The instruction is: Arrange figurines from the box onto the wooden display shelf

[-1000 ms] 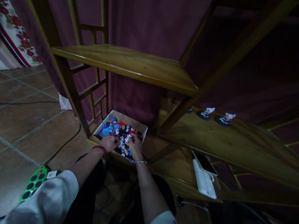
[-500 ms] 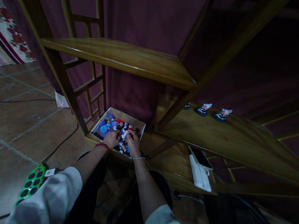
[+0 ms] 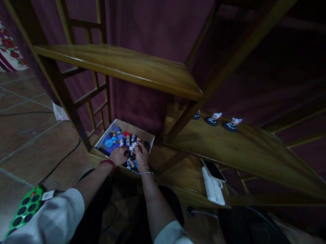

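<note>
An open cardboard box (image 3: 148, 137) on the low shelf holds many small figurines and round bases in blue, purple, red and white. My left hand (image 3: 119, 155), with a red bead bracelet at the wrist, reaches over its near side. The left fingers are curled around something dark that I cannot make out. Beside it, my right hand (image 3: 141, 156), wearing a thin bracelet, pinches a small white and blue figurine (image 3: 133, 146) over the pile. A light blue round base (image 3: 109, 143) lies to the left among purple ones.
A wooden shelf board (image 3: 119, 66) juts out above the box. Small cat-like figurines (image 3: 232, 124) on dark bases stand on the shelf to the right. Below them lie a phone (image 3: 215, 170) and a white object (image 3: 212, 187). A green power strip (image 3: 25, 209) with a cable is on the floor.
The view has shifted slightly, so the shelf and box sit further left. Both hands stay in the box with only small finger movements.
</note>
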{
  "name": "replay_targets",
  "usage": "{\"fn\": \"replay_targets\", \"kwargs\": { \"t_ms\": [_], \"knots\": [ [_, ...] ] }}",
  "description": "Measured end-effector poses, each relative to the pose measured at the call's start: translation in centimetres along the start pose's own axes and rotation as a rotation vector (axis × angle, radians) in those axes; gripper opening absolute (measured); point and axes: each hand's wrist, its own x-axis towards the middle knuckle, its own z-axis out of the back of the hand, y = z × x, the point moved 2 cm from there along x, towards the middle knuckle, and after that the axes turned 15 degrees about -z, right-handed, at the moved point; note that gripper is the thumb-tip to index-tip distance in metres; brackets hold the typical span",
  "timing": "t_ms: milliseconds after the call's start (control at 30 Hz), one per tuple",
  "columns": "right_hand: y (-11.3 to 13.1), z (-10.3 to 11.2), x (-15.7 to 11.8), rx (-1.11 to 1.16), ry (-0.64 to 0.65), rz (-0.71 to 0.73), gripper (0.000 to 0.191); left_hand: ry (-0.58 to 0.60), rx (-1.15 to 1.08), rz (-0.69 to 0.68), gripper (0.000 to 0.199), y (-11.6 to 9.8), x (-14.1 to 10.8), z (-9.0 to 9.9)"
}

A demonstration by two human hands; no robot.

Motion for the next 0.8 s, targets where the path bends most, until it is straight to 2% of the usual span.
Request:
{"fn": "replay_targets", "kwargs": {
  "t_ms": [300,567,700,800],
  "knots": [
    [0.3,1.0,0.0,0.017,-0.061,-0.079,0.033,-0.009,-0.026,0.003,0.03,0.0,0.0,-0.1],
    [0.5,1.1,0.0,0.018,-0.068,-0.086,0.031,-0.012,-0.017,-0.009,0.028,-0.2,-0.1,0.0],
    [0.3,1.1,0.0,0.044,-0.057,-0.124,0.032,-0.009,-0.024,-0.008,0.028,0.0,-0.1,-0.1],
    [-0.1,1.5,0.3,0.058,-0.097,-0.124,0.033,-0.005,-0.03,-0.004,0.026,0.2,-0.1,0.0]
  ]
}}
